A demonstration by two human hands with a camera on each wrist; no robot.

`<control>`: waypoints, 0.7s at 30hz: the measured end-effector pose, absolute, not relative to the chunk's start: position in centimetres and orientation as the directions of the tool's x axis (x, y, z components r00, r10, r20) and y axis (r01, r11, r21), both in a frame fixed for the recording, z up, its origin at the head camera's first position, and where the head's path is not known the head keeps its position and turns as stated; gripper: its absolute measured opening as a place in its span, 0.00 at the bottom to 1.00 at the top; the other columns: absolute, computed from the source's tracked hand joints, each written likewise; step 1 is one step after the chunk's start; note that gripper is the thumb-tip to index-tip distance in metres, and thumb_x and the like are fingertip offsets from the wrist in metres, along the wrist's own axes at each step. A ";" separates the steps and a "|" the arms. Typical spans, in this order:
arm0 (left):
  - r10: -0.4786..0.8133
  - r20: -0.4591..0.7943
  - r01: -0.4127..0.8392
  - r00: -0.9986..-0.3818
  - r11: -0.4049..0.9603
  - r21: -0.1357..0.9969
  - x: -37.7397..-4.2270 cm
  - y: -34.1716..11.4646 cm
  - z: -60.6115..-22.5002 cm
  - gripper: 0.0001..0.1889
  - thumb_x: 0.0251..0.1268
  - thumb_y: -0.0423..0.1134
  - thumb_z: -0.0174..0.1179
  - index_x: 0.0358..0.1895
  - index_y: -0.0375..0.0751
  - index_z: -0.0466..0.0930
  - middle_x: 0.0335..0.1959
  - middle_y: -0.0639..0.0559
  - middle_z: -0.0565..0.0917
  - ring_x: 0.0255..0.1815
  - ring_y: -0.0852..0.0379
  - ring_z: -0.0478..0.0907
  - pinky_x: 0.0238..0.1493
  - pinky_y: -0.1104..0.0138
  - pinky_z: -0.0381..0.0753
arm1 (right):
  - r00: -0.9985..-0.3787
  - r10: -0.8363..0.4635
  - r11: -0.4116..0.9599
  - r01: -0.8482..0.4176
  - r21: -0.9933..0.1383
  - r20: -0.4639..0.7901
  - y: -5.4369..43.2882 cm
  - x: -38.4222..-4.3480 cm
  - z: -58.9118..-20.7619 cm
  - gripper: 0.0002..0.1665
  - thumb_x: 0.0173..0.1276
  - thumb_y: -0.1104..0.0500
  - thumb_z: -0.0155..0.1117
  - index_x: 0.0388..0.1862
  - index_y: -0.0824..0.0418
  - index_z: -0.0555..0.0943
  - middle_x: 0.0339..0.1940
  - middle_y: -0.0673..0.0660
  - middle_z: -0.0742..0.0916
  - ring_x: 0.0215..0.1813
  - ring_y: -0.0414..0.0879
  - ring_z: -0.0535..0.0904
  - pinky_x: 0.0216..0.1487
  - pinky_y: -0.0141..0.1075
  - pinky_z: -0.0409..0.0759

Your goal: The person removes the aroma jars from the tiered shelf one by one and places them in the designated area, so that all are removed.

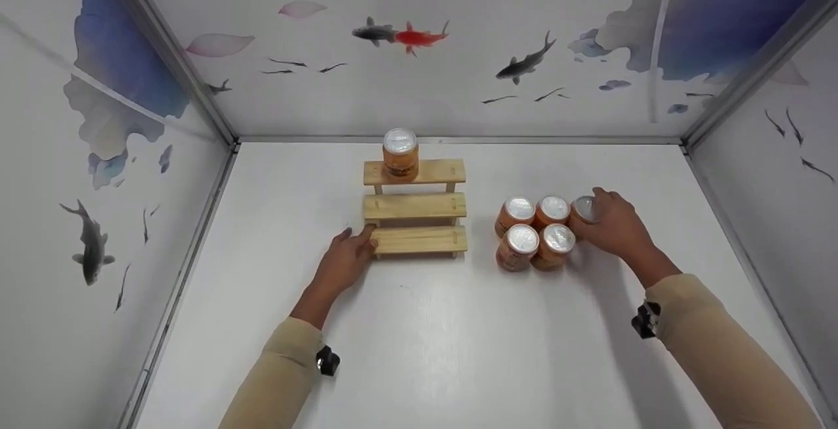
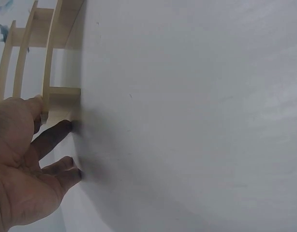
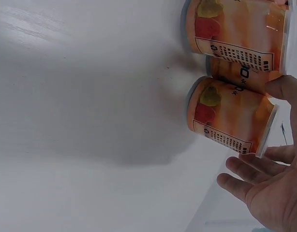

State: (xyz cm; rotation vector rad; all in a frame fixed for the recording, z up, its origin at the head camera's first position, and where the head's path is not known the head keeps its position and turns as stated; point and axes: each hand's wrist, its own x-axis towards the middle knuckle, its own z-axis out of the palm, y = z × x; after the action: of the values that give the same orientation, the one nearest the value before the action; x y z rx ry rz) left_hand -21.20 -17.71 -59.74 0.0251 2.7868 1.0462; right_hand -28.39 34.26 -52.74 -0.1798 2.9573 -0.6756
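A three-step wooden display rack point(image 1: 415, 239) stands on the white table, with one orange fruit can point(image 1: 400, 157) upright on its top step. My left hand point(image 1: 344, 259) pinches the left end of the lowest step; the thumb point(image 2: 35, 107) lies against the board in the left wrist view. To the right of the rack, several orange cans point(image 1: 517, 252) with silvery lids stand close together. My right hand point(image 1: 615, 223) grips the rightmost can point(image 3: 230, 116) near its lid, thumb on one side and fingers on the other. Part of that can is hidden by the hand in the head view.
White panels painted with fish enclose the table point(image 1: 425, 337) at the back and both sides. The back wall point(image 1: 314, 101) rises close behind the rack. Small black devices point(image 1: 327, 360) are strapped at both wrists.
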 end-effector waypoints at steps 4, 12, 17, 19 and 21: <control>0.091 -0.107 0.000 -0.990 0.761 0.649 -21.7 -18.1 -61.0 0.31 0.92 0.58 0.48 0.85 0.47 0.70 0.76 0.35 0.81 0.87 0.25 0.63 0.81 0.32 0.69 | -0.990 -0.135 0.886 -0.102 -0.452 -0.041 33.7 -28.4 -51.9 0.52 0.80 0.41 0.64 0.83 0.79 0.63 0.76 0.85 0.74 0.73 0.82 0.74 0.71 0.74 0.76; 0.084 -0.090 0.002 -0.992 0.744 0.668 -22.8 -18.8 -63.5 0.33 0.90 0.63 0.48 0.85 0.50 0.70 0.78 0.38 0.81 0.88 0.28 0.62 0.82 0.32 0.68 | -0.989 -0.145 0.864 -0.124 -0.487 -0.005 31.1 -29.1 -50.2 0.50 0.81 0.42 0.64 0.85 0.74 0.64 0.79 0.79 0.75 0.78 0.79 0.73 0.77 0.72 0.73; 0.094 -0.089 0.011 -0.992 0.747 0.664 -23.0 -19.0 -64.1 0.33 0.90 0.63 0.48 0.86 0.51 0.70 0.78 0.38 0.80 0.88 0.27 0.62 0.82 0.32 0.68 | -0.985 -0.172 0.838 -0.155 -0.523 0.017 29.0 -29.5 -49.5 0.49 0.82 0.42 0.64 0.86 0.72 0.63 0.81 0.77 0.75 0.80 0.77 0.72 0.79 0.71 0.72; 0.099 -0.094 0.011 -0.991 0.743 0.669 -23.0 -19.1 -64.2 0.33 0.90 0.64 0.48 0.86 0.52 0.69 0.79 0.38 0.79 0.88 0.27 0.61 0.83 0.32 0.67 | -0.984 -0.178 0.835 -0.160 -0.527 0.015 28.1 -29.7 -49.2 0.50 0.82 0.41 0.64 0.87 0.71 0.63 0.82 0.77 0.74 0.81 0.76 0.71 0.80 0.70 0.71; 0.101 -0.094 0.012 -0.990 0.742 0.670 -23.0 -19.2 -64.7 0.35 0.89 0.66 0.47 0.86 0.53 0.69 0.80 0.39 0.79 0.88 0.28 0.61 0.83 0.33 0.67 | -0.983 -0.182 0.835 -0.160 -0.526 0.010 27.1 -29.8 -49.1 0.50 0.82 0.40 0.64 0.88 0.70 0.63 0.82 0.75 0.74 0.82 0.75 0.70 0.81 0.69 0.71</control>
State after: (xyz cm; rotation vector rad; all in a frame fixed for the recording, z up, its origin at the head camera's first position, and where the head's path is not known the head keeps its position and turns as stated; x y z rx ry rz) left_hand -23.04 -19.25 -64.75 0.0912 2.8152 1.0814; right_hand -29.78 27.08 -49.10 -0.2777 2.9709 -0.8455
